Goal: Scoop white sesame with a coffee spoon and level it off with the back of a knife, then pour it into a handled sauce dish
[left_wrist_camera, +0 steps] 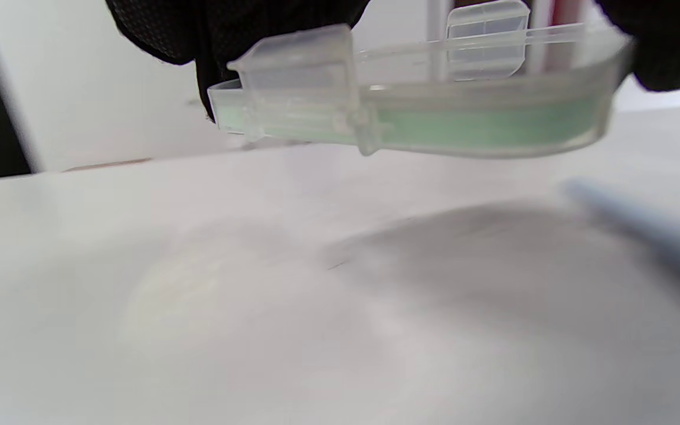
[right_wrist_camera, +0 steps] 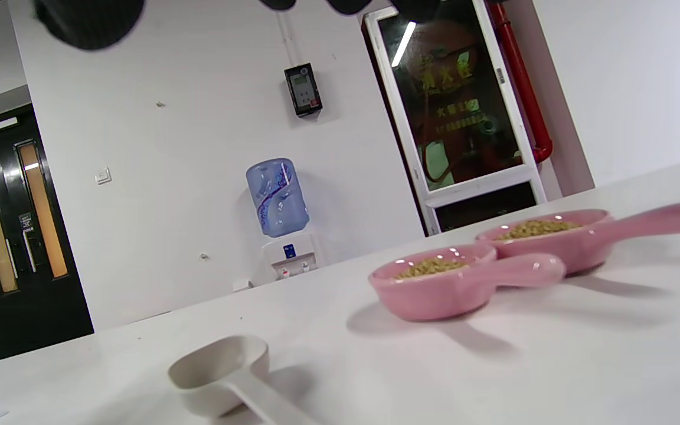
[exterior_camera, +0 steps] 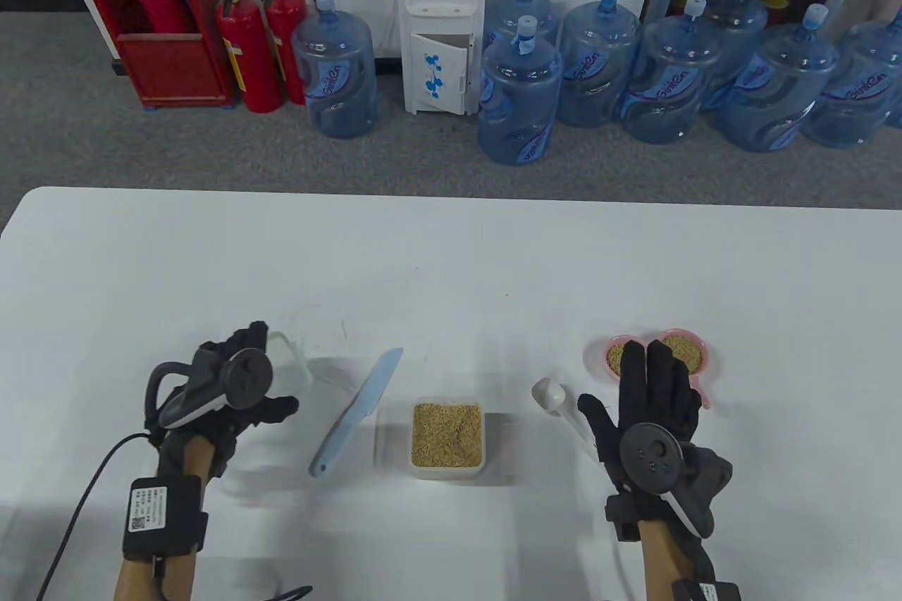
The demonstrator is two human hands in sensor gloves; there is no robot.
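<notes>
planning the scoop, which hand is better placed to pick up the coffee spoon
Right. The right hand hovers open beside the coffee spoon, while the left hand holds the clear lid beyond the knife.

free: table [exterior_camera: 451, 263] far half | blocked: knife [exterior_camera: 358, 411], sesame box [exterior_camera: 447, 437], spoon [exterior_camera: 557, 400], dishes [exterior_camera: 652, 354]

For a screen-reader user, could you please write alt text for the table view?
An open box of sesame sits mid-table, a blue knife to its left, a white spoon to its right. The left hand holds a clear lid; the right hand hovers over two pink dishes.
</notes>
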